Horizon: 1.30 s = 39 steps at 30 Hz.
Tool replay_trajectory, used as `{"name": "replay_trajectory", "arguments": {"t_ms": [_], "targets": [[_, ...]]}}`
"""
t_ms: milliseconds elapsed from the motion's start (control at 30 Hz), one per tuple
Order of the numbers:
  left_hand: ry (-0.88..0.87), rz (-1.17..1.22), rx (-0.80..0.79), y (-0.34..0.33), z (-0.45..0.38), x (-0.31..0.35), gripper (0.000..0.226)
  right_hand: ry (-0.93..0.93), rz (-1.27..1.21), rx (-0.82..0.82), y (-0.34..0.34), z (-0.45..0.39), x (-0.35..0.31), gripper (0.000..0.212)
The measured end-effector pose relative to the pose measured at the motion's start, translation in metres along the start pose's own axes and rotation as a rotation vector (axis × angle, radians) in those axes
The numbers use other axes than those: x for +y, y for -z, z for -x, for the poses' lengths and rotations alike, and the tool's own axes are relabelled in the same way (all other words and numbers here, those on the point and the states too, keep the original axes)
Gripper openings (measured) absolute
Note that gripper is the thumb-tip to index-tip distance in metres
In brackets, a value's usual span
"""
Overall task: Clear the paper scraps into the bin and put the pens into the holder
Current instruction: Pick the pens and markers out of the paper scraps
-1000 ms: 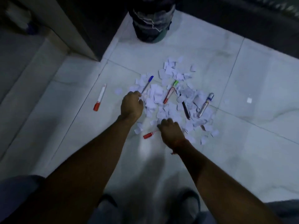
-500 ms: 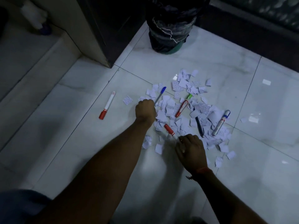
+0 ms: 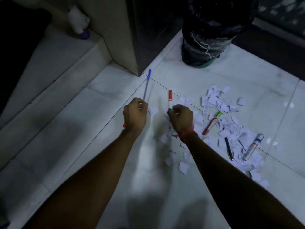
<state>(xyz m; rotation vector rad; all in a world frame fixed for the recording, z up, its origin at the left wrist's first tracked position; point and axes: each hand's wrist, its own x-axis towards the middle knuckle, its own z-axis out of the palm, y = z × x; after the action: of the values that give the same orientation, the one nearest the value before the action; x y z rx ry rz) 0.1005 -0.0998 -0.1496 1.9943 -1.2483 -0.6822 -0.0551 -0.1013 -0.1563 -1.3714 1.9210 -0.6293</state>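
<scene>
My left hand (image 3: 135, 115) is shut on a blue pen (image 3: 146, 85) that points up and away from me. My right hand (image 3: 180, 117) is shut on a red-capped pen (image 3: 170, 98), held upright just beside the left hand. White paper scraps (image 3: 231, 126) lie scattered over the floor tiles to the right. Among them lie a red pen with a green cap (image 3: 210, 123), a black pen (image 3: 228, 148) and a white marker with a blue cap (image 3: 252, 147). The bin (image 3: 206, 40), lined with a black bag, stands at the far side. A red tip (image 3: 124, 125) peeks out beside my left wrist.
A dark cabinet corner (image 3: 138, 47) stands to the left of the bin. Left of it a raised stone step (image 3: 66, 60) carries a white bottle with a purple cap (image 3: 79, 23). No pen holder is in view. Loose scraps (image 3: 183, 166) lie near my right forearm.
Both hands have lifted off the scrap pile, the left now gripping the blue pen and the right the red-capped pen. The view has swung left, so the pile sits further right.
</scene>
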Motion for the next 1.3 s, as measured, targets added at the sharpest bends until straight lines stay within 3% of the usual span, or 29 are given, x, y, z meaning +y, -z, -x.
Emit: {"name": "replay_trajectory", "arguments": {"t_ms": [200,333,433,533,600,700,767,867,967,1067,1300], "targets": [[0.071,-0.291,0.127,0.049,-0.035,-0.062,0.023,-0.009,0.174,-0.144,-0.068,-0.053,-0.049,0.027],[0.143,-0.437,0.073,0.061,-0.05,-0.092,0.026,-0.035,0.212,-0.168,-0.1,-0.065,-0.055,0.036],[0.185,-0.49,-0.023,0.062,-0.052,-0.098,0.027,-0.008,0.243,-0.173,-0.1,-0.058,-0.056,0.031],[0.211,-0.441,0.009,0.053,-0.043,-0.081,0.031,0.248,0.454,-0.157,-0.082,-0.039,-0.046,0.025],[0.104,-0.34,0.009,0.037,-0.031,-0.056,0.03,0.44,0.629,-0.204,-0.07,-0.026,-0.03,0.028],[-0.067,-0.144,-0.213,-0.002,-0.008,-0.023,0.026,0.582,0.855,-0.343,-0.049,-0.013,0.001,0.034],[-0.115,-0.12,-0.335,-0.03,0.007,-0.008,0.032,0.621,0.975,-0.34,-0.026,-0.009,0.022,0.035],[-0.137,-0.232,-0.406,-0.062,0.026,0.005,0.044,0.594,1.019,-0.319,0.017,-0.009,0.049,0.03],[-0.151,-0.266,-0.472,-0.082,0.044,0.014,0.046,0.547,0.846,-0.314,0.059,-0.015,0.064,0.024],[-0.171,-0.266,-0.527,-0.092,0.055,0.033,0.044,0.398,0.603,-0.191,0.106,-0.026,0.073,0.02],[-0.167,-0.26,-0.571,-0.088,0.066,0.121,0.033,-0.048,0.367,-0.111,0.202,-0.022,0.074,0.008]]}}
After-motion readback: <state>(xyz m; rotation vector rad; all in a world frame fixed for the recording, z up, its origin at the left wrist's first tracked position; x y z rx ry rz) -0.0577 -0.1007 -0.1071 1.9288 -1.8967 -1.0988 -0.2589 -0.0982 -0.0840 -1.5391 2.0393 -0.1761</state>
